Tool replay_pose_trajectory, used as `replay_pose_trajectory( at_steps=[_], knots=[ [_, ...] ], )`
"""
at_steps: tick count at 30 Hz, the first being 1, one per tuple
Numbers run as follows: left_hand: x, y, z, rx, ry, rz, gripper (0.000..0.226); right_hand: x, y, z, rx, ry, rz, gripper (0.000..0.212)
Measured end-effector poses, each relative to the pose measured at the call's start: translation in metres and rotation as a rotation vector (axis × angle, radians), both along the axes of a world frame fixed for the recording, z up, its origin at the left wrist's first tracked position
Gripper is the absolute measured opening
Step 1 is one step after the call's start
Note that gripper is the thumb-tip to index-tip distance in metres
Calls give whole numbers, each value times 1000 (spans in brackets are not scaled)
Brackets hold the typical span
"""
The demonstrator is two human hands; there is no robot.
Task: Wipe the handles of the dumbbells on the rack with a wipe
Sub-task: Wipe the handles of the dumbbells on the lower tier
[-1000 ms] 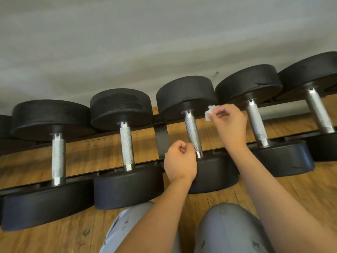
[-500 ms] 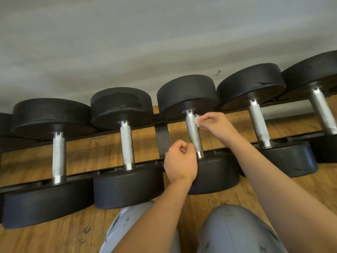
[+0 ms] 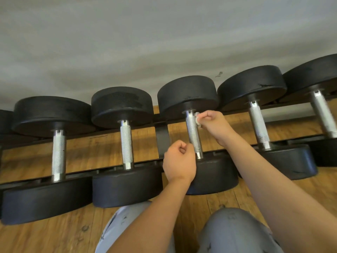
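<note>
Several black dumbbells with knurled steel handles lie side by side on a low black rack. My right hand pinches a small white wipe and presses it against the right side of the middle dumbbell's handle, near its far end. My left hand is curled into a fist and holds nothing. It hovers just left of that handle's near end, above the near weight head.
Two dumbbell handles lie to the left and two more to the right. A grey wall rises behind the rack. Wooden floor runs underneath, and my knees in grey trousers are at the bottom.
My right hand moved left from between two dumbbells to the middle handle and brought the wipe against it. My left fist has stayed in place.
</note>
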State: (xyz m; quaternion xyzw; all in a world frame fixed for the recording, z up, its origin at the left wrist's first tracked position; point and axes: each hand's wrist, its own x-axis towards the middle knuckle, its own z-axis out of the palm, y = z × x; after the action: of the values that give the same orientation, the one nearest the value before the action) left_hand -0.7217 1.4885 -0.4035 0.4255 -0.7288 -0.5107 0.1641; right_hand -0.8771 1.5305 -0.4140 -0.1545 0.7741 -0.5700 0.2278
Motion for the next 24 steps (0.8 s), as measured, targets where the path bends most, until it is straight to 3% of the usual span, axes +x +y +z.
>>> replay_pose_trajectory(
  at_steps=[2,6,12,17,21,24],
  knots=[
    [0,0,1,4,1,-9,23,4,-2,-6,-11,-26,-32,15],
    [2,-2,-2,-10,-1,-10,23,5,11,6,115,22,134,12],
    [0,-1,0,0,12,-12,23,5,-3,2,0,65,-59,10],
    [1,-2,0,-3,6,0,23,9,11,1,123,42,96,18],
    [1,0,1,3,9,1,23,7,1,6,27,86,-48,15],
    [0,0,0,-1,12,-7,23,14,-4,-3,78,34,-110,14]
  ],
)
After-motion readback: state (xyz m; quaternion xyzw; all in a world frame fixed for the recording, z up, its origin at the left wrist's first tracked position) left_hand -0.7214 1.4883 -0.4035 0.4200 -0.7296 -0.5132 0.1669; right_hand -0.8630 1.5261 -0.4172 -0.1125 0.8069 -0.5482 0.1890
